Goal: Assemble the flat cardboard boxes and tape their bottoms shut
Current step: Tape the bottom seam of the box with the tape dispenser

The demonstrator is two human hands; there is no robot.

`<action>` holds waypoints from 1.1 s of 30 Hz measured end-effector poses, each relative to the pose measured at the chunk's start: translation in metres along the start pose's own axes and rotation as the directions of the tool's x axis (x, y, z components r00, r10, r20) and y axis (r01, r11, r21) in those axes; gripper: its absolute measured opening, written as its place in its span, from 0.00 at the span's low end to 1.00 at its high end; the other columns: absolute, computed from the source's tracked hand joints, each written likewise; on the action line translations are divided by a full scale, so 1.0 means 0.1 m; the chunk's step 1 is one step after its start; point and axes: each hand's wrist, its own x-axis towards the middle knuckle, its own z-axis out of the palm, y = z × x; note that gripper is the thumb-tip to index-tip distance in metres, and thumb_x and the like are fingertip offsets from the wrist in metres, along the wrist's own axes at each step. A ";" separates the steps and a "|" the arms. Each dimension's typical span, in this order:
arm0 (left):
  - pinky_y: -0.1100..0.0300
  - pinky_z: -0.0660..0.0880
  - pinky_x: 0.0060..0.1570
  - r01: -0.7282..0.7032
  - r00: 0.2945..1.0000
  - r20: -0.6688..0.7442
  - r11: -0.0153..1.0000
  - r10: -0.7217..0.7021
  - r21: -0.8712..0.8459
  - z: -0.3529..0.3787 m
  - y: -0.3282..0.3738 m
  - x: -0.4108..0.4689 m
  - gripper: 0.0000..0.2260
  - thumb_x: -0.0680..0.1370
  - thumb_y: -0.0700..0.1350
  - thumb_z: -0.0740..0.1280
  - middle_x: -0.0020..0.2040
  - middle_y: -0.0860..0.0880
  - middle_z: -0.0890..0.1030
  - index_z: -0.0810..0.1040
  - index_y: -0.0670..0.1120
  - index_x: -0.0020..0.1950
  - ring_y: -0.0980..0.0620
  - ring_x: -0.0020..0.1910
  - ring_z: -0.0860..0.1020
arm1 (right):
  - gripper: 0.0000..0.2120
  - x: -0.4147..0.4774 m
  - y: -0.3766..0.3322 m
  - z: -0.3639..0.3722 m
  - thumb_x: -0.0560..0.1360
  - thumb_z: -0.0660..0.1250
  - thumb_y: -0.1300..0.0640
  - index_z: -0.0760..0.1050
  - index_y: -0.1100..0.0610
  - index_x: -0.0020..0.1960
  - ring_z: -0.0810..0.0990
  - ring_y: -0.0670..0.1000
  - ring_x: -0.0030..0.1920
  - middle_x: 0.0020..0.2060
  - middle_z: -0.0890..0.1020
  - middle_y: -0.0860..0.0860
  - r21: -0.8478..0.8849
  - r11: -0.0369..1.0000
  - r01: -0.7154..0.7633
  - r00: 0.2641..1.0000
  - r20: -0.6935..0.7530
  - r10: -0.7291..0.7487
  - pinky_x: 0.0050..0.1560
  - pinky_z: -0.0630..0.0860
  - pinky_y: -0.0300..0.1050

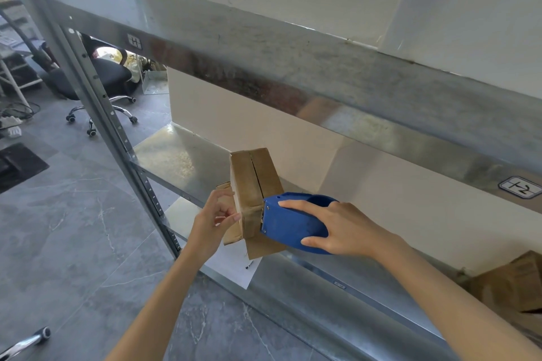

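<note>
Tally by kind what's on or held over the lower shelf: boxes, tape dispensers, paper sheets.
Cardboard boxes: 2 (held box, cropped box at the right edge)
Blue tape dispenser: 1
White paper sheet: 1
Total: 4

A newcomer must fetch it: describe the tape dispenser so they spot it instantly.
At the grey metal rack's lower shelf is a small brown cardboard box. Against its near edge, in the right hand, sits the blue plastic tape dispenser, the only blue thing.
</note>
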 end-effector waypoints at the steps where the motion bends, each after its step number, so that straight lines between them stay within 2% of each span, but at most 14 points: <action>1: 0.67 0.74 0.46 -0.021 0.999 0.027 1.000 0.020 0.020 -0.01 0.00 0.02 0.20 0.77 0.39 0.71 0.38 0.50 0.79 0.72 0.60 0.61 0.55 0.39 0.77 | 0.38 0.01 0.00 0.00 0.76 0.64 0.42 0.39 0.21 0.70 0.70 0.45 0.39 0.48 0.80 0.46 0.002 1.000 -0.005 1.000 0.001 0.005 0.40 0.65 0.38; 5: 0.65 0.74 0.50 -0.095 0.984 0.163 0.991 0.077 0.099 -0.03 0.02 0.09 0.22 0.79 0.40 0.68 0.42 0.45 0.77 0.71 0.62 0.67 0.51 0.43 0.76 | 0.38 0.02 0.02 -0.01 0.77 0.64 0.42 0.39 0.21 0.69 0.71 0.45 0.39 0.45 0.79 0.46 0.000 1.000 -0.027 1.000 -0.003 0.027 0.40 0.66 0.38; 8: 0.68 0.74 0.51 -0.137 0.975 0.192 0.985 0.116 0.103 -0.05 0.01 0.16 0.20 0.78 0.41 0.69 0.41 0.51 0.78 0.73 0.62 0.64 0.55 0.44 0.78 | 0.38 0.04 0.04 0.00 0.77 0.64 0.42 0.38 0.21 0.69 0.72 0.46 0.40 0.45 0.80 0.47 -0.007 0.999 -0.037 0.999 -0.004 0.037 0.41 0.66 0.38; 10: 0.69 0.73 0.53 -0.166 0.969 0.201 0.979 0.141 0.117 -0.05 0.02 0.20 0.18 0.76 0.47 0.70 0.41 0.55 0.79 0.74 0.62 0.63 0.56 0.45 0.79 | 0.38 0.05 0.05 0.00 0.77 0.64 0.42 0.38 0.21 0.69 0.72 0.46 0.40 0.45 0.80 0.47 -0.013 0.999 -0.047 0.999 -0.008 0.047 0.41 0.67 0.39; 14: 0.59 0.75 0.54 -0.236 0.953 0.241 0.948 0.183 0.214 -0.06 0.00 0.27 0.16 0.73 0.52 0.71 0.47 0.54 0.77 0.77 0.59 0.61 0.53 0.47 0.77 | 0.38 0.04 0.06 -0.01 0.76 0.64 0.42 0.40 0.23 0.71 0.70 0.44 0.37 0.46 0.79 0.45 -0.029 0.997 -0.071 0.997 -0.007 0.071 0.40 0.66 0.37; 17: 0.63 0.72 0.52 -0.298 0.939 0.248 0.921 0.237 0.251 -0.05 0.00 0.33 0.17 0.71 0.54 0.73 0.51 0.59 0.72 0.78 0.57 0.59 0.57 0.50 0.74 | 0.38 0.01 0.08 0.00 0.76 0.65 0.42 0.41 0.22 0.71 0.69 0.43 0.36 0.45 0.78 0.44 -0.029 0.996 -0.087 0.996 -0.005 0.087 0.38 0.64 0.35; 19: 0.61 0.71 0.53 -0.375 0.918 0.253 0.873 0.305 0.311 -0.05 0.00 0.38 0.17 0.71 0.54 0.73 0.52 0.61 0.71 0.80 0.53 0.58 0.57 0.52 0.72 | 0.38 0.00 0.10 0.00 0.76 0.65 0.42 0.40 0.20 0.70 0.69 0.44 0.37 0.46 0.79 0.44 -0.027 0.995 -0.098 0.995 -0.005 0.098 0.38 0.64 0.36; 21: 0.55 0.72 0.54 -0.434 0.898 0.257 0.817 0.358 0.378 -0.05 0.00 0.42 0.16 0.71 0.53 0.72 0.54 0.58 0.72 0.82 0.51 0.57 0.51 0.54 0.71 | 0.39 0.00 0.11 0.00 0.76 0.65 0.42 0.39 0.19 0.68 0.70 0.43 0.37 0.44 0.79 0.45 -0.031 0.994 -0.103 0.995 -0.004 0.103 0.38 0.63 0.34; 26: 0.47 0.73 0.56 -0.465 0.885 0.254 0.773 0.390 0.432 -0.06 0.02 0.47 0.13 0.73 0.55 0.69 0.58 0.50 0.76 0.83 0.50 0.52 0.45 0.58 0.71 | 0.39 -0.01 0.10 0.00 0.76 0.65 0.42 0.39 0.19 0.68 0.69 0.40 0.35 0.41 0.77 0.45 -0.042 0.993 -0.107 0.994 0.005 0.107 0.36 0.61 0.31; 29: 0.44 0.72 0.61 -0.455 0.886 0.284 0.802 0.366 0.387 -0.08 0.00 0.49 0.11 0.73 0.52 0.72 0.63 0.54 0.74 0.83 0.51 0.52 0.47 0.64 0.71 | 0.39 -0.01 0.09 0.00 0.76 0.65 0.42 0.39 0.18 0.67 0.69 0.41 0.35 0.40 0.75 0.44 -0.036 0.993 -0.117 0.993 0.018 0.117 0.36 0.62 0.32; 33: 0.46 0.70 0.64 -0.430 0.888 0.327 0.836 0.323 0.342 -0.10 0.02 0.51 0.16 0.68 0.54 0.76 0.65 0.55 0.75 0.83 0.51 0.53 0.50 0.67 0.71 | 0.39 -0.01 0.10 0.01 0.76 0.65 0.42 0.39 0.19 0.68 0.69 0.41 0.36 0.42 0.76 0.44 -0.036 0.992 -0.118 0.993 0.017 0.119 0.36 0.61 0.32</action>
